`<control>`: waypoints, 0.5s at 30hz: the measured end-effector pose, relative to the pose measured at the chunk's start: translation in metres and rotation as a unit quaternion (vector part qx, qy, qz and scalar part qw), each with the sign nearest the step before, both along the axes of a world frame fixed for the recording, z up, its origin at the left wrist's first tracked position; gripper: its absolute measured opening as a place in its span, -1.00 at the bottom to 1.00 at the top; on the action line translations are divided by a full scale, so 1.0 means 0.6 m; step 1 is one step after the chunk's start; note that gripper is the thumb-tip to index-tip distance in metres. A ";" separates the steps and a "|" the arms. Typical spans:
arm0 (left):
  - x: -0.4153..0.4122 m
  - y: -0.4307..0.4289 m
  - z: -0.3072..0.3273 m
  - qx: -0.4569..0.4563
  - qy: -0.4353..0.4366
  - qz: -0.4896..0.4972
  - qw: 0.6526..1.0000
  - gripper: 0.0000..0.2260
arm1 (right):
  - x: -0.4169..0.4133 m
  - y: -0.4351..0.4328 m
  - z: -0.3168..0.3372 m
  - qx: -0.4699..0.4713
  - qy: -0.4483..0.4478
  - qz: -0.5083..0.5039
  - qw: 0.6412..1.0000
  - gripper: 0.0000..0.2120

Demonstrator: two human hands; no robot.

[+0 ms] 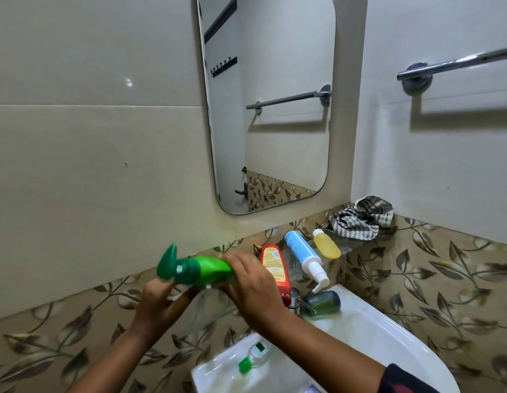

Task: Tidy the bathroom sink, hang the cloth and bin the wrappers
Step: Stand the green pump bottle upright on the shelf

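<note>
Both hands hold a green bottle on its side above the sink's left end, its flip cap standing open. My right hand grips the bottle's body. My left hand is under the cap end, fingers touching it. A crumpled checked cloth lies on the glass shelf's right end, below the steel towel rail. The white sink is below my arms.
On the glass shelf lie a red bottle, a blue-and-white pump bottle and a small yellow bottle. A dark green container sits by the tap. A small clear bottle with a green cap lies on the sink rim. A mirror hangs above.
</note>
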State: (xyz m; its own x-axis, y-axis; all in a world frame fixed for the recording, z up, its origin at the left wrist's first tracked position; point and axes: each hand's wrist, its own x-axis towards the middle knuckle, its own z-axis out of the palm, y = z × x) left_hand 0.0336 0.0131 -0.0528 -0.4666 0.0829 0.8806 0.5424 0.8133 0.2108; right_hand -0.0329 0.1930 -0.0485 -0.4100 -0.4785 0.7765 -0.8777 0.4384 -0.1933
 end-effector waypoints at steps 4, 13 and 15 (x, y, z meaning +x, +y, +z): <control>-0.033 0.018 0.019 0.164 -0.053 -0.041 0.984 -0.86 | -0.018 -0.003 0.031 -0.056 -0.106 0.024 0.992 -0.71; -0.093 0.044 0.054 0.225 -0.112 -0.055 0.966 -0.78 | -0.051 0.000 0.056 -0.151 -0.233 0.013 0.961 -0.74; -0.100 0.045 0.062 0.222 -0.112 -0.044 0.968 -0.73 | -0.055 -0.002 0.057 -0.159 -0.255 0.014 0.954 -0.72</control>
